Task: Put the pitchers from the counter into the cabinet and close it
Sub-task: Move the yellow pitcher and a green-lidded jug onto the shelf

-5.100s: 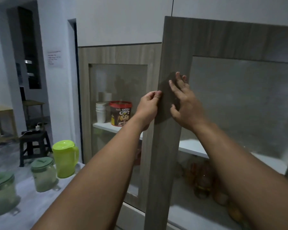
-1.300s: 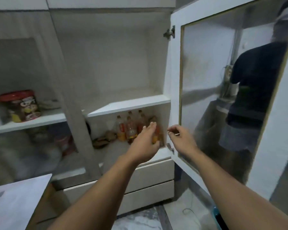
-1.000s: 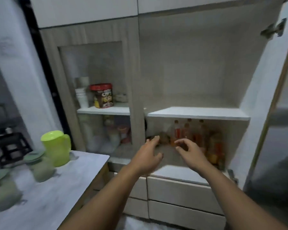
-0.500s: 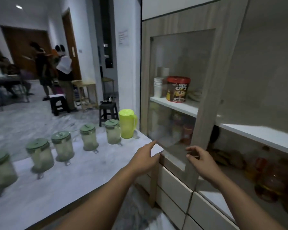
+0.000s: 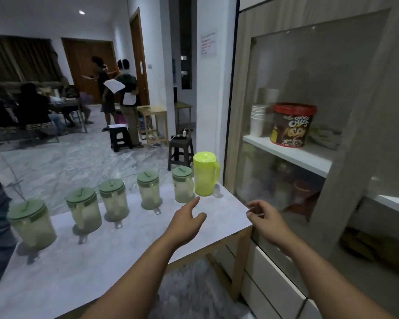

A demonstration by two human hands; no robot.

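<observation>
Moved: since half a second ago the view has swung left; both hands have lifted off the cabinet's lower edge and now hang over the counter.
Pitchers: yellow-green pitcher (image 5: 205, 174) stands at the counter's far corner beside the cabinet (image 5: 346, 134); five green-lidded pitchers (image 5: 147, 189) line up to its left.
Left hand (image 5: 186, 223): fingers extended, pointing at the yellow-green pitcher, holding nothing.
Right hand (image 5: 266, 219): fingers loosely curled, empty, near the counter's corner.
Counter (image 5: 78, 268): pale marbled top.
Room: marble floor, stools, people standing behind.
Shelf: Choco Chips tub (image 5: 291, 124) beside stacked cups (image 5: 257, 120), behind glass.
</observation>
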